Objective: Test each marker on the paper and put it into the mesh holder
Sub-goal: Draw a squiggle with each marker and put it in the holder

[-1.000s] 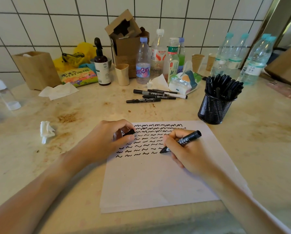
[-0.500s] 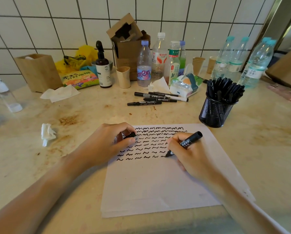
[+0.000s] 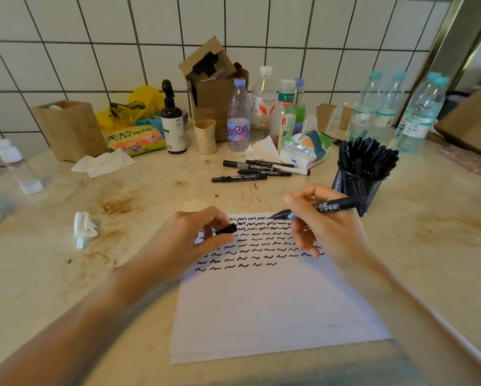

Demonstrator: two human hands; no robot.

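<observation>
1. the right hand (image 3: 328,227) holds an uncapped black marker (image 3: 327,208), thumb and fingers curled round its barrel, with the tip pointing left towards the left hand and lifted just above the top rows of squiggles.
2. the left hand (image 3: 189,240) pinches the marker's black cap (image 3: 226,228) between thumb and forefinger, over the paper's upper left corner.
3. the sheet of paper (image 3: 272,310) lies on the stained countertop (image 3: 442,246); its upper part carries rows of short black wavy test marks, and the lowest row ends partway across.
4. the black mesh holder (image 3: 356,188) stands just beyond the right hand, past the paper's upper right corner, packed with upright black markers.
5. four loose markers (image 3: 261,171) lie side by side on the counter behind the paper, left of the holder.
6. behind them stand plastic bottles (image 3: 239,118), a tissue pack (image 3: 303,149) and an open cardboard box (image 3: 214,87) against the tiled wall; a crumpled tissue (image 3: 84,228) lies at the left.
</observation>
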